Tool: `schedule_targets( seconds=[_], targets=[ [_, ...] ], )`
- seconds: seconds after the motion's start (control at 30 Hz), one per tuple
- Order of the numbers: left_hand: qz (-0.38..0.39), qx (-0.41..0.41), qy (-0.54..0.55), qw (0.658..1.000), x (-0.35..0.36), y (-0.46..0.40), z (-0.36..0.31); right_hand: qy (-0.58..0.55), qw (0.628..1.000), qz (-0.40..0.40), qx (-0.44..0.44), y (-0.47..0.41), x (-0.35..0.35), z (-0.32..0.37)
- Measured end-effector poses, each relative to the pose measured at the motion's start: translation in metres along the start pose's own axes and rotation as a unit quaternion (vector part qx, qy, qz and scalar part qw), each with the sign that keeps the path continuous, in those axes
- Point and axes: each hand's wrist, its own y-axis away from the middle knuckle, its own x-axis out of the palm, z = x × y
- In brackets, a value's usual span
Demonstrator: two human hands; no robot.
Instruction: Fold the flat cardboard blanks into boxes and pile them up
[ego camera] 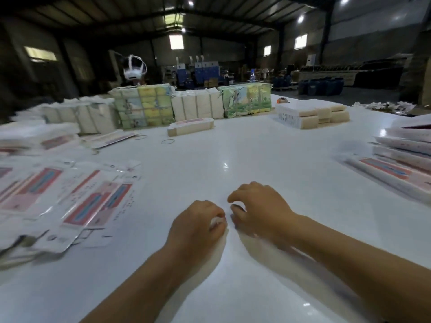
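Flat cardboard blanks (70, 201) spread near left on the white table (233, 148), folded boxes (401, 173) piled right, left hand (198, 224) pinching something small and white, right hand (258, 206) curled beside it, grip unclear.

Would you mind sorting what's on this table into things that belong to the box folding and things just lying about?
For the job:
flat printed blanks
folded boxes
left hand
right hand

Lying about:
rubber band
green printed bundles
water bottle
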Motion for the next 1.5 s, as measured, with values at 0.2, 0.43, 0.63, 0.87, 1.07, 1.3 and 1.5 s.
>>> schedule_targets(
  seconds=[0.2, 0.43, 0.63, 0.87, 1.07, 1.3, 1.5],
  targets=[
    [0.052, -0.022, -0.001, 0.998, -0.008, -0.002, 0.003, -0.005, 1.0, -0.005, -0.025, 0.0, 0.03, 0.001],
    [0.095, -0.339, -0.23, 0.907, -0.112, -0.048, 0.115, -0.032, 0.999, -0.021, -0.02, 0.0, 0.031, 0.004],
    [0.18, -0.524, -0.26, 0.791, -0.15, -0.019, 0.198, -0.054, 0.998, -0.034, -0.017, -0.002, 0.029, 0.009],
    [0.091, -0.561, -0.196, 0.799, -0.145, -0.029, 0.206, -0.064, 0.997, -0.041, -0.014, -0.002, 0.031, 0.012],
    [0.068, -0.478, -0.343, 0.806, -0.134, -0.027, 0.189, -0.04, 0.998, -0.031, -0.023, -0.005, 0.031, 0.01],
    [0.095, -0.462, -0.392, 0.79, -0.136, -0.02, 0.173, -0.031, 0.999, -0.023, -0.034, -0.003, 0.033, 0.009],
    [0.084, -0.253, -0.304, 0.915, -0.133, -0.042, 0.096, -0.129, 0.99, -0.057, 0.011, -0.01, 0.035, 0.002]
  ],
)
